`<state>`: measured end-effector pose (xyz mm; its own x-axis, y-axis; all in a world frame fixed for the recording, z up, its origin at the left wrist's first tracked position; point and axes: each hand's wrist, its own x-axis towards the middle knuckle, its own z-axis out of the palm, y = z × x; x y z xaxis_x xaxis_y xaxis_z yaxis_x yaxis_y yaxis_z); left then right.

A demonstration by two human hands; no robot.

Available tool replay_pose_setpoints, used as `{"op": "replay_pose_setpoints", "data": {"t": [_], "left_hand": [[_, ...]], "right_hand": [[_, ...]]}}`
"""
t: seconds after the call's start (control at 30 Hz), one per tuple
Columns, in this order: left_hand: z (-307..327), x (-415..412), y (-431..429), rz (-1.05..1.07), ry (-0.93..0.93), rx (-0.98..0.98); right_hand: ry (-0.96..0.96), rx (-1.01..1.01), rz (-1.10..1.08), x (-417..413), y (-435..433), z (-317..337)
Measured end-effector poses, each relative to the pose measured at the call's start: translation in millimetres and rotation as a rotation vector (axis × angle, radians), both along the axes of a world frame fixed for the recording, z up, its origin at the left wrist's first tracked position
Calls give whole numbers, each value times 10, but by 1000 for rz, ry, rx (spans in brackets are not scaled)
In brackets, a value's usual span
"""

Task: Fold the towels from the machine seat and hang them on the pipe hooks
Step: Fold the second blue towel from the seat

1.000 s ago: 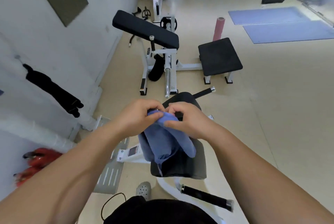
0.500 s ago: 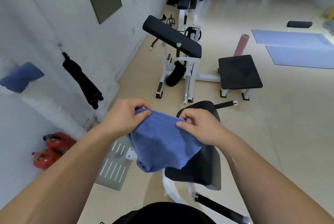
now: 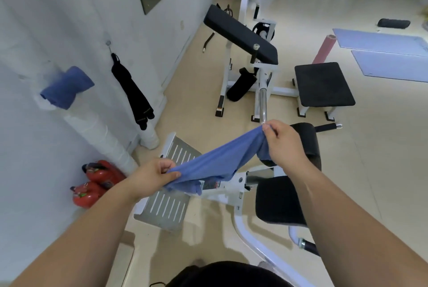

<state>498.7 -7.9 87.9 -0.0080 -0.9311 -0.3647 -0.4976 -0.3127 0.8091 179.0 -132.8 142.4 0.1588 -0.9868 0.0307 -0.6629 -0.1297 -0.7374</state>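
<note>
Blue towel [image 3: 217,161] stretched in the air between both hands, above the black machine seat [image 3: 280,201]. Left hand [image 3: 150,179] pinches the towel's lower end, to the left of the seat; right hand [image 3: 284,145] pinches the upper end, above the seat. A second blue towel [image 3: 67,87] hangs on the white pipe [image 3: 99,133] far left of the seat, near a black strap [image 3: 132,92]
</note>
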Motion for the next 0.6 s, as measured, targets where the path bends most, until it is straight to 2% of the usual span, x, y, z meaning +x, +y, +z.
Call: {"op": "replay_pose_setpoints", "data": {"t": [0.17,0.27,0.37,0.53,0.6], "left_hand": [[-262,610,290,316,42,-57],[-263,737,334,399,10,-127],[-104,547,284,351,-11,-223],[155,36,144,55,40,-259],[243,-99,94,37,65,-265]], "right_hand": [[-3,44,-186,251,140,-254],[21,88,-238,377,262,-320],[54,114,-74,583,436,-277],[58,226,425,1093,764,-173],[62,232,499,1190,795,-218]]}}
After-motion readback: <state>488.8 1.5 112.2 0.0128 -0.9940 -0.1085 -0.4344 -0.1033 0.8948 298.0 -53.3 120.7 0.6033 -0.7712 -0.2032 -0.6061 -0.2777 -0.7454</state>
